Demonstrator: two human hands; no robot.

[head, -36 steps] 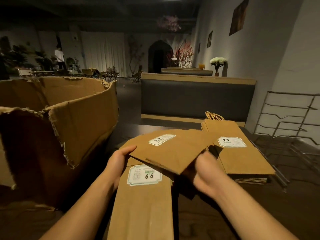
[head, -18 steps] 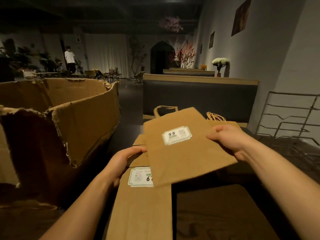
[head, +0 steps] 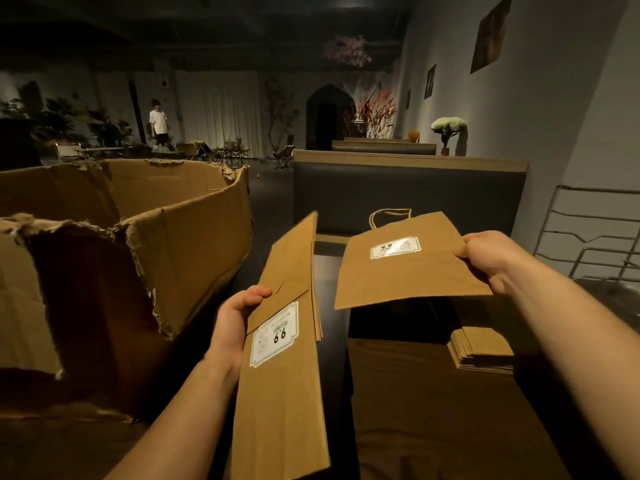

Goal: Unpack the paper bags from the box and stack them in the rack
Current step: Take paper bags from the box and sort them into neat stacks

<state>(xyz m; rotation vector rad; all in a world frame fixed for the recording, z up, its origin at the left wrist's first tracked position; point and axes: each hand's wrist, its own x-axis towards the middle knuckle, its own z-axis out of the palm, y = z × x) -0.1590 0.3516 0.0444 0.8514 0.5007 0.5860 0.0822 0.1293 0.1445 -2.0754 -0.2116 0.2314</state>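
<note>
- Left hand (head: pixel 235 327) grips a bundle of flat paper bags (head: pixel 284 368) by its left edge, thumb on the top face, fingers hidden underneath. The bundle is tilted, its far end raised, and runs from the bottom of the frame up toward the middle.
- Top bag of that bundle has a white label (head: pixel 274 335) just right of the thumb.
- Right hand (head: pixel 491 261) pinches a single paper bag (head: pixel 408 268) at its right edge, thumb on top, fingers curled below. The bag is held in the air, roughly flat, with its twine handle (head: pixel 389 216) pointing away from the person.
- The single bag carries its own white label (head: pixel 394 247), left of the right hand and well clear of the fingers.
- The two loads are apart, with a dark gap between the bundle's right edge and the single bag's left edge.
- A low stack of bags (head: pixel 481 348) lies on the dark table (head: pixel 415 410), under and slightly right of the held bag; only its near corner shows.
- Torn cardboard box (head: pixel 121 265) stands open on the left, just beside the left hand. Can't see its contents.
- Wire rack (head: pixel 595 237) stands at the right edge by the wall, beyond the right hand, not touching it.
- Background: booth backrest (head: pixel 408 192), white flowers (head: pixel 448 124) on its ledge, a person in a white shirt (head: pixel 158 124) far back left.
</note>
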